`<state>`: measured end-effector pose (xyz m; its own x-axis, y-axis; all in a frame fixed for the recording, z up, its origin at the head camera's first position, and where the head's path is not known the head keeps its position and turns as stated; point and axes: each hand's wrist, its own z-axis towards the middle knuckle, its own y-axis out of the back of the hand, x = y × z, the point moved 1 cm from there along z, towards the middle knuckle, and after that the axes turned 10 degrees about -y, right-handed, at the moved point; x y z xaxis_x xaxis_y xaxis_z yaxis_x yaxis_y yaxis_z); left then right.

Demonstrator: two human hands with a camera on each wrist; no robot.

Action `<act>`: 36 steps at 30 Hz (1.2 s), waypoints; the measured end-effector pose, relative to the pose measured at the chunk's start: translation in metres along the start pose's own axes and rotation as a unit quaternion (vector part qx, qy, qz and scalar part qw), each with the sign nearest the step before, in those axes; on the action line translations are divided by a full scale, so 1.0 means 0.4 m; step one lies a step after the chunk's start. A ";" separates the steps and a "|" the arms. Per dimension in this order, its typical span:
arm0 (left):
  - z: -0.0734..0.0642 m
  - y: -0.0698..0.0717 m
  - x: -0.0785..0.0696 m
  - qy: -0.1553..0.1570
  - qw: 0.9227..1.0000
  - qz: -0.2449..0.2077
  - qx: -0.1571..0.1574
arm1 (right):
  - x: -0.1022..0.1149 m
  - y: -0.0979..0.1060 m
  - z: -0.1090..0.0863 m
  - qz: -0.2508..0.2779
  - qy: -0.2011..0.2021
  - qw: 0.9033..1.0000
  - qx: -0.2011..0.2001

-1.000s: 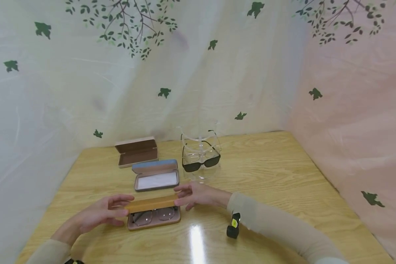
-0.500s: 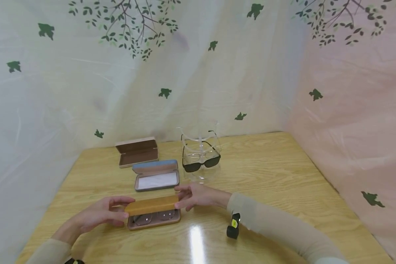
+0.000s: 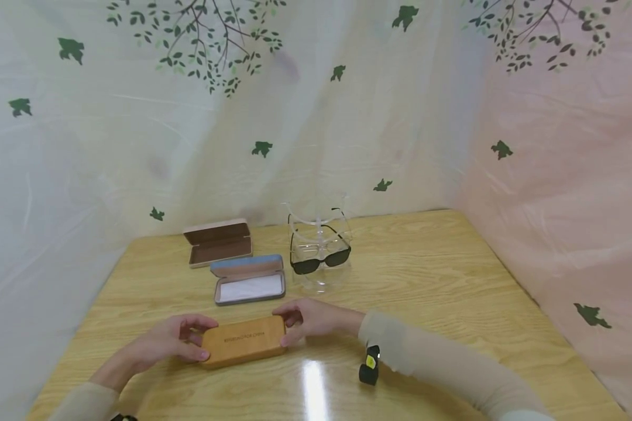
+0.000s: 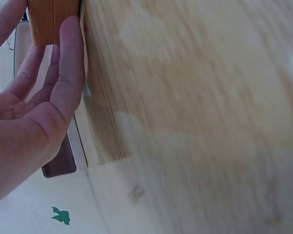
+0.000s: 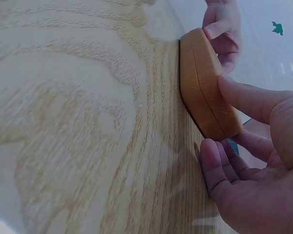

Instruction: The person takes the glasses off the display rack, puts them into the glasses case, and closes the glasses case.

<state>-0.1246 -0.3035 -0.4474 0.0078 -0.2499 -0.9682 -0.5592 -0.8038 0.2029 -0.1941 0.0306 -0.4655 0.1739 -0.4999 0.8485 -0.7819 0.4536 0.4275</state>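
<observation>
An orange-brown glasses case with dark lettering on its lid lies closed on the table, its seam visible in the right wrist view. The glasses inside are hidden. My left hand grips the case's left end, thumb on the front corner and fingers behind. At the other end, my right hand holds the case between thumb and fingers. Close up in the left wrist view, the left thumb presses against the end of the orange case.
Behind the orange case stand an open blue case with a white cloth inside and an open brown-lined case. Right of them, a clear display stand bears dark sunglasses and other eyewear. Patterned curtains enclose the wooden table.
The orange lid has swung down toward the front and covers the glasses that showed before. Both hands have followed it down slightly at the ends.
</observation>
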 end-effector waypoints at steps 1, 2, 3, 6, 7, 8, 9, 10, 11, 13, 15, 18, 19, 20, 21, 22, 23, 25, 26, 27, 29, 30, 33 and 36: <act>0.001 -0.001 0.000 0.000 1.000 -0.002 0.002 | -0.001 0.000 0.000 0.000 -0.001 1.000 -0.002; 0.001 -0.002 0.000 0.000 1.000 -0.007 0.003 | -0.001 -0.001 0.000 -0.001 -0.002 1.000 -0.004; 0.002 -0.002 0.001 -0.001 1.000 -0.010 0.006 | -0.002 -0.001 -0.001 -0.002 -0.003 1.000 -0.006; 0.002 -0.004 0.002 -0.008 1.000 -0.018 0.017 | -0.004 -0.002 -0.004 -0.002 -0.006 1.000 -0.008; 0.002 -0.004 0.003 -0.011 1.000 -0.019 0.022 | -0.005 -0.002 -0.005 -0.002 -0.007 1.000 -0.008; 0.003 -0.004 0.004 -0.012 0.999 -0.020 0.024 | -0.005 -0.002 -0.006 -0.001 -0.007 1.000 -0.008; 0.004 -0.004 0.004 -0.013 0.999 -0.018 0.027 | -0.006 -0.002 -0.007 0.001 -0.008 1.000 -0.008; 0.004 -0.005 0.005 -0.014 0.999 -0.018 0.028 | -0.006 -0.002 -0.008 0.001 -0.008 1.000 -0.008; 0.005 -0.005 0.005 -0.013 0.999 -0.016 0.028 | -0.006 -0.002 -0.010 0.002 -0.008 1.000 -0.008; 0.007 -0.005 0.005 -0.011 1.000 -0.010 0.028 | -0.006 -0.001 -0.012 0.006 -0.010 1.000 -0.008; 0.010 -0.005 0.006 -0.009 1.000 -0.006 0.027 | -0.006 0.000 -0.013 0.008 -0.012 1.000 -0.008; 0.012 -0.006 0.005 -0.004 1.000 -0.003 0.026 | -0.007 0.001 -0.015 0.009 -0.015 1.000 -0.009; 0.013 -0.005 0.005 -0.003 1.000 -0.001 0.025 | -0.007 0.002 -0.015 0.010 -0.015 1.000 -0.009; 0.013 -0.005 0.004 -0.002 1.000 0.002 0.025 | -0.007 0.003 -0.016 0.011 -0.014 1.000 -0.009; 0.013 -0.005 0.003 -0.001 1.000 0.007 0.024 | -0.008 0.004 -0.016 0.017 -0.014 1.000 -0.009; 0.013 -0.004 0.000 -0.002 1.000 0.014 0.023 | -0.009 0.006 -0.017 0.025 -0.013 1.000 -0.011; 0.015 -0.005 -0.004 -0.001 1.000 0.024 0.020 | -0.010 0.007 -0.018 0.042 -0.013 0.999 -0.011; 0.018 -0.006 -0.013 0.000 0.999 0.050 0.006 | -0.014 0.014 -0.023 0.077 -0.014 0.997 -0.018; 0.020 -0.007 -0.019 0.002 0.998 0.063 -0.005 | -0.016 0.020 -0.025 0.092 -0.012 0.995 -0.023; 0.024 -0.009 -0.026 0.000 0.997 0.077 -0.015 | -0.017 0.027 -0.029 0.104 -0.010 0.994 -0.028; 0.035 -0.015 -0.043 0.001 0.995 0.095 -0.038 | -0.019 0.047 -0.042 0.108 -0.007 0.993 -0.042; 0.042 -0.018 -0.053 0.000 0.994 0.102 -0.047 | -0.019 0.060 -0.049 0.096 -0.006 0.994 -0.052; 0.073 -0.030 -0.091 -0.022 0.991 0.113 -0.064 | -0.011 0.104 -0.077 0.073 0.002 0.994 -0.080; 0.112 -0.044 -0.130 -0.053 0.989 0.116 -0.073 | -0.004 0.151 -0.104 0.097 0.010 0.990 -0.103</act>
<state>-0.1524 -0.2522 -0.4073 -0.1978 -0.3850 -0.9015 -0.4105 -0.8026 0.4329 -0.2167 0.0896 -0.4282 0.0454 -0.3749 0.9260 -0.6636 0.6816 0.3085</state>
